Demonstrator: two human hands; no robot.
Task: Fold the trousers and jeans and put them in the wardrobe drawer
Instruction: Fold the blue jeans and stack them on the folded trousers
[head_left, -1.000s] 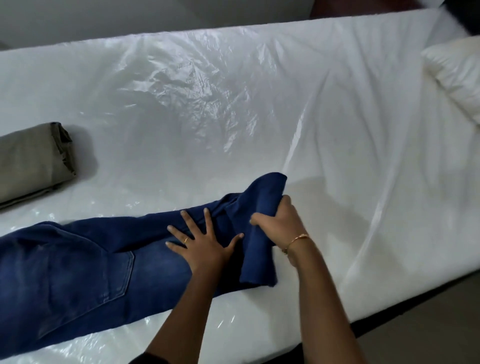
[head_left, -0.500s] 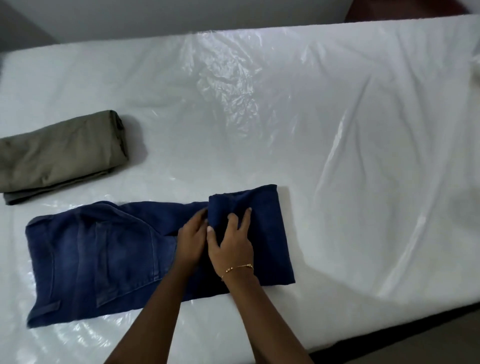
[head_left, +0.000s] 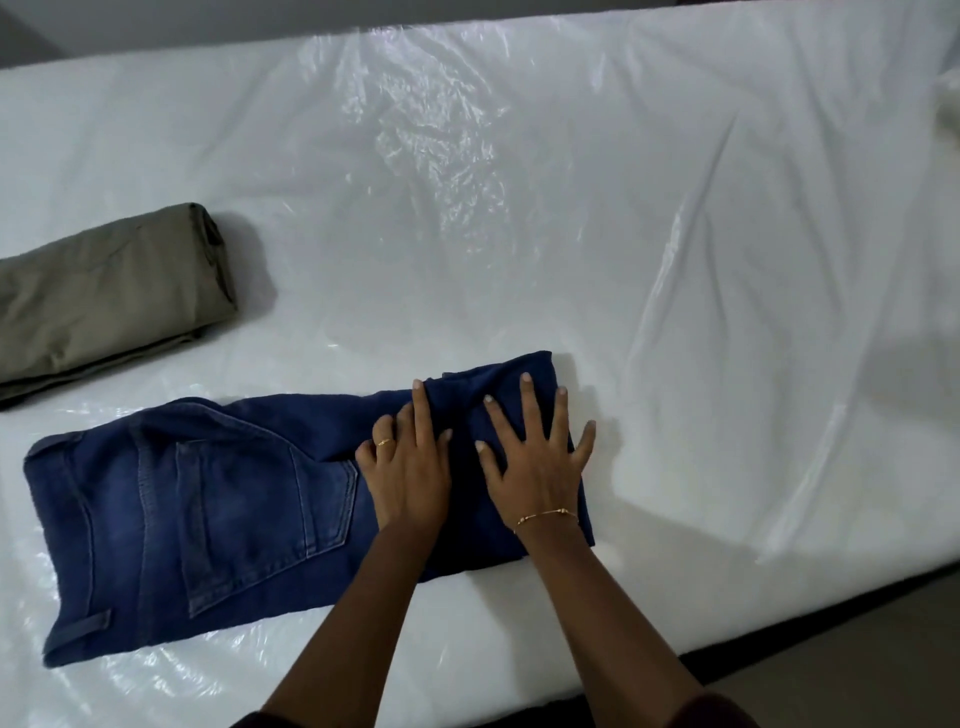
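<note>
Dark blue jeans (head_left: 208, 514) lie across the near part of a plastic-covered mattress (head_left: 519, 208), waist to the left, back pocket up. Their legs are folded over into a flap at the right end. My left hand (head_left: 405, 467), wearing a ring, rests on the edge of that flap with fingers partly curled. My right hand (head_left: 535, 457), with a bracelet at the wrist, lies flat and spread on top of the flap. Olive-green trousers (head_left: 104, 296) sit folded at the far left, apart from the jeans.
The mattress's near edge (head_left: 779, 608) runs diagonally at the lower right, with dark floor (head_left: 857, 675) beyond it. A bit of white pillow (head_left: 948, 104) shows at the right edge. The plastic sheet is wrinkled across the middle.
The leg end was carried leftward and laid over the jeans. My right hand has gone from gripping the hem to lying flat and spread on the fold; my left hand moved to the flap's edge.
</note>
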